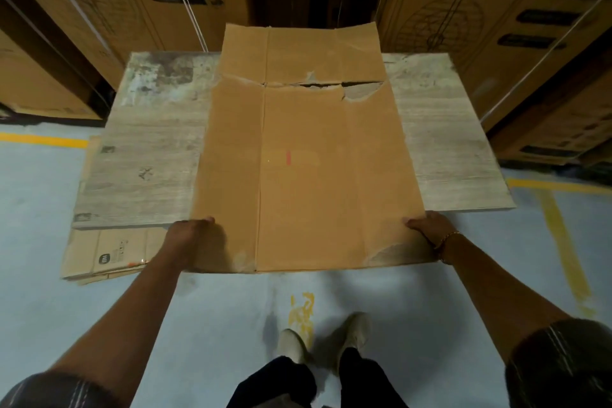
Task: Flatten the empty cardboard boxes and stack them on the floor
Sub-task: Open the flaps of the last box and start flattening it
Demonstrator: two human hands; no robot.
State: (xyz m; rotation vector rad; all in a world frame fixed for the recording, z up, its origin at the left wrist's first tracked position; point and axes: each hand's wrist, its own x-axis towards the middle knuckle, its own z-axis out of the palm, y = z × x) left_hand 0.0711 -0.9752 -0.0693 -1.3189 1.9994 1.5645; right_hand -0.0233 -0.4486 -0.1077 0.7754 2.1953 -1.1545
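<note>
Over the pale blue floor [215,325], a flattened brown cardboard box [308,159] (torn along its far fold) is spread above a pale grey wood-grain panel [142,156], which lies on a printed flattened carton [106,252]. The left hand [190,232] grips the sheet's near left edge and the right hand [427,228] its near right edge. Both have their fingers curled under, out of sight. Tall printed cartons [496,26] stand behind.

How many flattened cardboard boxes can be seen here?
2. One flattened box is held by the left hand and right hand; a second box lies on the floor, partly under the grey board. More may be hidden below.
</note>
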